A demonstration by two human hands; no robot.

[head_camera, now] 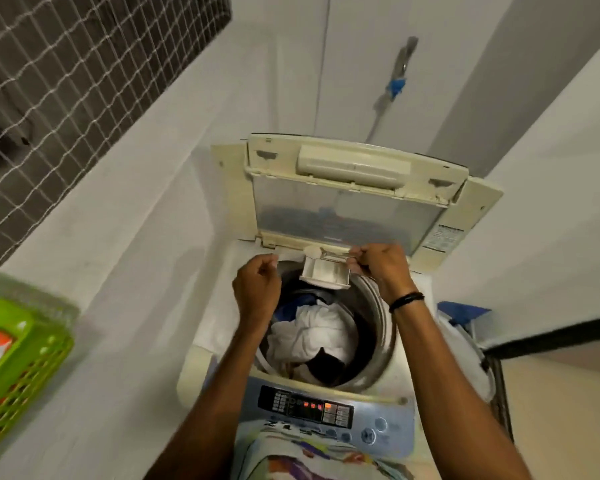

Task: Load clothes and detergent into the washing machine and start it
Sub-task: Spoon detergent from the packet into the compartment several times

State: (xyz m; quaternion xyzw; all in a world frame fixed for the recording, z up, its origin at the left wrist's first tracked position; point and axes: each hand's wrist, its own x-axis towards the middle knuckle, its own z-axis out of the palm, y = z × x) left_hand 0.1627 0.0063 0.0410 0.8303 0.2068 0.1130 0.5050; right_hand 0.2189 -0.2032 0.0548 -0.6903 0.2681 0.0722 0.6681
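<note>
Machine: cream top-loading washing machine (409,368), clear-paned lid (343,209) raised upright.
Load: white, blue and dark clothes (312,334) heaped in drum.
Detergent: white plastic detergent drawer (326,275) pulled out over rear rim; small white scoop (314,251) just above it.

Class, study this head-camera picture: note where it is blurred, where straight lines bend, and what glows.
Head view: the green basket is smeared, the tap soft; wall edges splay outward, wide-angle bending; the control panel lights glow orange; the left hand, the right hand pinching the scoop, and the clothes are sharp.

I see the drum mouth (373,306) open at frame centre; the pulled-out drawer (326,274) overhangs its upper edge, and the raised lid (343,209) walls off the back.
</note>
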